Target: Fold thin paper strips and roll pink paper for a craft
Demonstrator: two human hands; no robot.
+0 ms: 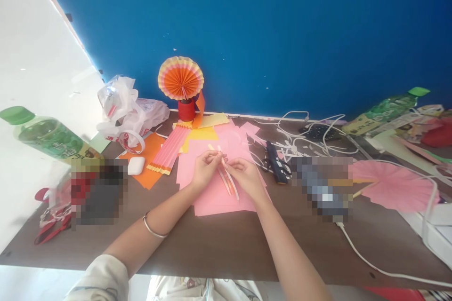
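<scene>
Above a spread of pink paper sheets (212, 204), my left hand (207, 165) and my right hand (243, 173) meet with fingertips close together. Both pinch narrow white-and-orange paper strips (229, 181), whose lower ends hang down between the hands. Left of the sheets lies a pleated pink paper piece with orange and yellow edges (169, 148), on an orange sheet (148, 180). Behind stands a round pleated fan in orange, pink and yellow (181, 78), on a red roll (186, 110).
On the brown table (219, 249) are a green-capped bottle (52, 136), plastic bags (141, 115), a tape roll (132, 142) and a white case (136, 166). Rightward are a dark tool (276, 163), white cables (318, 138), a pink fan (399, 185) and another bottle (384, 110).
</scene>
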